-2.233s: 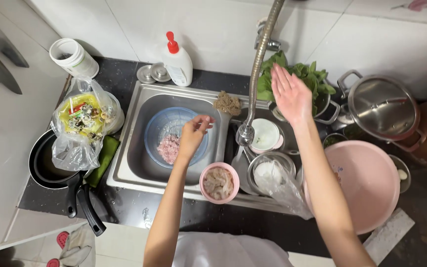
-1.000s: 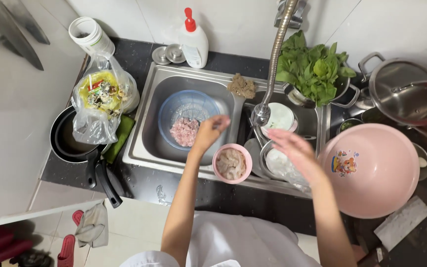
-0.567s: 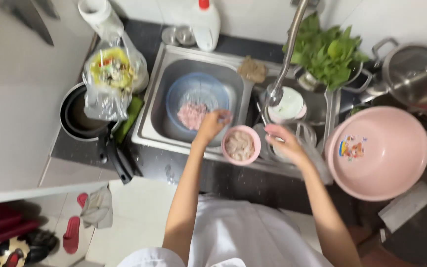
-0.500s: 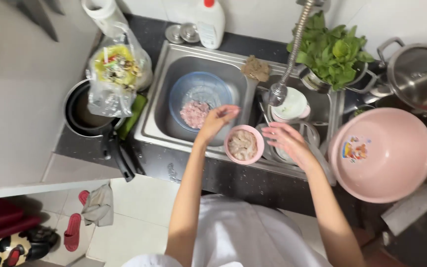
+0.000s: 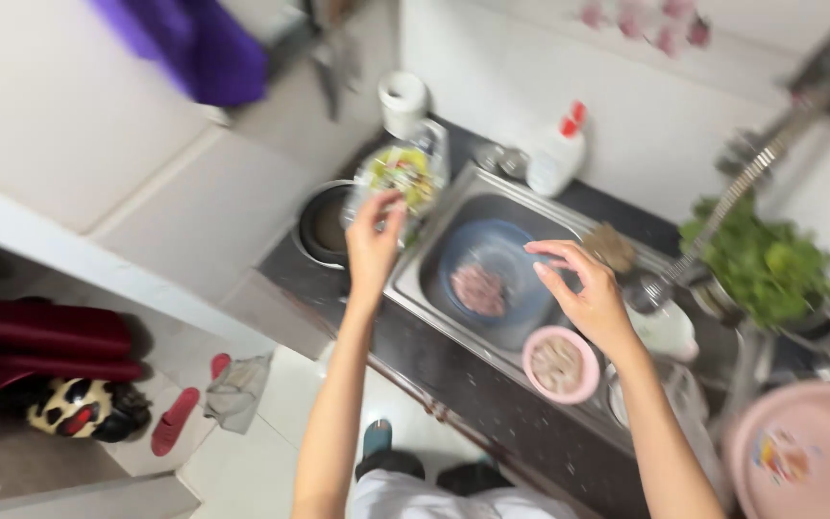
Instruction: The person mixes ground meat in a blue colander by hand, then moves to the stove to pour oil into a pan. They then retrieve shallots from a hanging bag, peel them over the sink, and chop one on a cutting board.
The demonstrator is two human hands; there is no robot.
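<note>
My left hand reaches left of the steel sink, with its fingers apart at the lower edge of a clear plastic bag of green and yellow scraps. The picture is blurred, so a grip on the bag does not show. My right hand hovers open over the sink's right side, beside a blue bowl that holds pinkish minced meat. A small pink bowl with more of the meat stands on the sink's front rim, just below my right hand.
A black frying pan sits left of the sink under the bag. A white bottle with a red cap and a white roll stand at the back. Leafy greens, a faucet hose and a pink basin are on the right.
My left hand left the blue bowl and moved left to the plastic bag. My right hand rose from beside the pink bowl to over the sink. The view swung left.
</note>
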